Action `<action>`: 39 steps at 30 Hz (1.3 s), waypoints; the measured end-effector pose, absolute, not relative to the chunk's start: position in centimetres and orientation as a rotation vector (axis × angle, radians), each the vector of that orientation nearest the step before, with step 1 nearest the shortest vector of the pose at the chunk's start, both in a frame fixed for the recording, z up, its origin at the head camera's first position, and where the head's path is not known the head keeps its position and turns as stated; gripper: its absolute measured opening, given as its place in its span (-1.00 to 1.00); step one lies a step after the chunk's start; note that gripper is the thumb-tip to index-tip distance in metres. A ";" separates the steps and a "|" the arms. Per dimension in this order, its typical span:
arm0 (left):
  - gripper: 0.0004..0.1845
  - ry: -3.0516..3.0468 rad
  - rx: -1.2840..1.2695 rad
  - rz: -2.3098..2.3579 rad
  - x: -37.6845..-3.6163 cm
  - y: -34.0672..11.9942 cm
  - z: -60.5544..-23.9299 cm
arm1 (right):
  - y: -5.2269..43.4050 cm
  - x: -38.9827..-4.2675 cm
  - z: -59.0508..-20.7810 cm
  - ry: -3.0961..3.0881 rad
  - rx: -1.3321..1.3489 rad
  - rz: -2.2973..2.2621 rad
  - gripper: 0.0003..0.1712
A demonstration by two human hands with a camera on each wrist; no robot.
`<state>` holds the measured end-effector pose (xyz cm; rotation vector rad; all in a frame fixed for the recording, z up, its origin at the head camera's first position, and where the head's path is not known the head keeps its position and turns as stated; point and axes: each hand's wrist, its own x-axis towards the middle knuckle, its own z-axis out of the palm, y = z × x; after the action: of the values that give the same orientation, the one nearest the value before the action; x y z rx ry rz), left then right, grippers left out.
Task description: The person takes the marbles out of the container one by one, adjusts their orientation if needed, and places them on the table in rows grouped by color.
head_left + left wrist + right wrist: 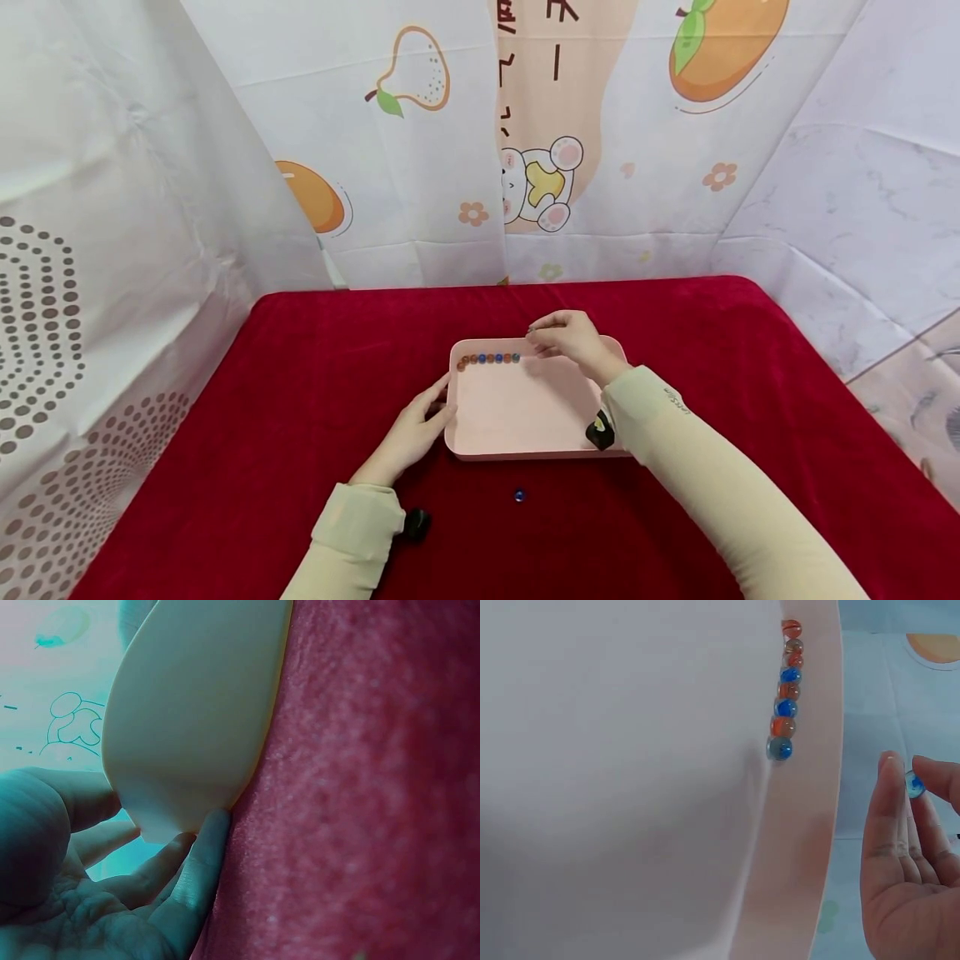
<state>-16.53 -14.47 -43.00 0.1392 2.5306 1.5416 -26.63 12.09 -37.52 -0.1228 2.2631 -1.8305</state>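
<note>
A small clear marble with a blue swirl (913,784) is pinched between the fingertips (889,769) of the right hand (572,337), which is held over the far edge of a shallow pink tray (525,417). The marble itself is made out only in the right wrist view; in the head view it is hidden by the fingers. A row of marbles (489,359), blue and orange, is seen lined up along the tray's far wall, touching one another. The left hand (411,433) is laid against the tray's left side with fingers straight and relaxed, gripping nothing; in the left wrist view a fingertip (210,840) is shown touching the tray's outer corner down at the red cloth (300,400) that covers the counter. Only in the head view is a single blue marble (519,496) seen lying on the cloth, just in front of the tray.
</note>
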 end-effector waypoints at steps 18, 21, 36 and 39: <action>-0.38 2.504 0.133 1.556 -16.5 -14.7 -43.0 | 12.8 -23.6 -36.3 2.174 -0.215 -1.968 -0.61; -0.38 2.499 0.130 1.561 -16.6 -14.7 -43.1 | 12.8 -22.9 -36.3 2.161 -0.212 -1.978 -0.62; -0.38 2.513 0.129 1.547 -16.6 -14.5 -43.2 | 13.1 -19.9 -36.6 2.118 -0.291 -2.089 -0.68; -0.38 2.513 0.133 1.548 -16.6 -14.5 -43.2 | 13.2 -19.5 -36.9 2.080 -0.335 -2.103 -0.70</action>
<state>-16.63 -14.54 -43.20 0.1328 2.5126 1.5477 -19.46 13.25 -36.93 -0.3349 2.0798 -2.1033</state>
